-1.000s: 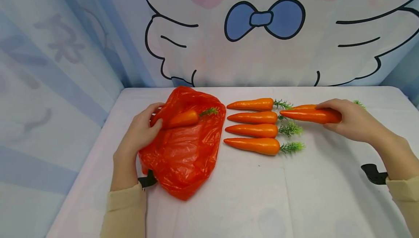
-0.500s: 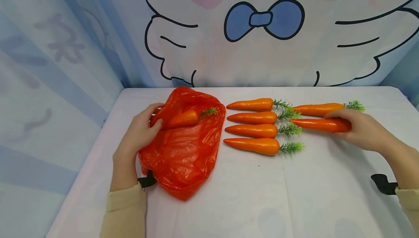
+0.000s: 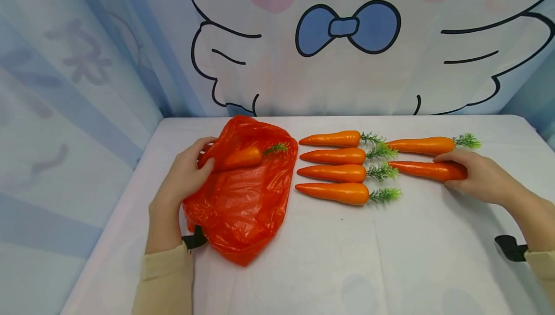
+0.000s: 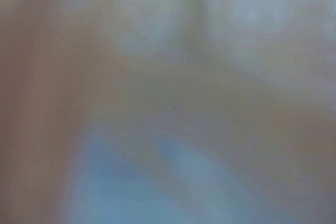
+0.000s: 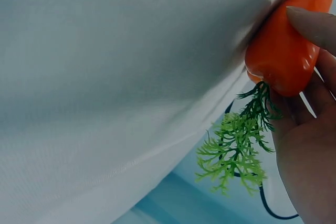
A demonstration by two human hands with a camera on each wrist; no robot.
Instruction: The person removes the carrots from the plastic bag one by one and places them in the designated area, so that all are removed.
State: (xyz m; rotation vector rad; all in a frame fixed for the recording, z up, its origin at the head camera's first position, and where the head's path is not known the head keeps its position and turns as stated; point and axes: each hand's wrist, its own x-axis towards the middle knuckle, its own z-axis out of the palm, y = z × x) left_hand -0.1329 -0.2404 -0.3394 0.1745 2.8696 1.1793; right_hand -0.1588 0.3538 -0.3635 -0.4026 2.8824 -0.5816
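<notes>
My left hand (image 3: 188, 170) grips the left edge of a red plastic bag (image 3: 247, 209), thumb on the near side. On or in the bag's upper part lies a carrot (image 3: 243, 158) with a green top. The left wrist view is only a blur. At the right, my right hand (image 3: 479, 175) holds another carrot (image 3: 427, 170) by its thick end, its tip pointing left. In the right wrist view the thumb and fingers lie around that carrot (image 5: 283, 56), its leafy top hanging below, close to the white cloth.
Several carrots lie in a stacked row mid-table, including a top one (image 3: 334, 138) and a bottom one (image 3: 336, 193). One more carrot (image 3: 425, 145) lies just beyond the held one. A printed curtain (image 3: 347, 79) stands behind the white table (image 3: 321, 267).
My right hand has carried its carrot rightward and toward me, down beside the far-right carrot, which now shows in full. The left hand and bag have stayed put.
</notes>
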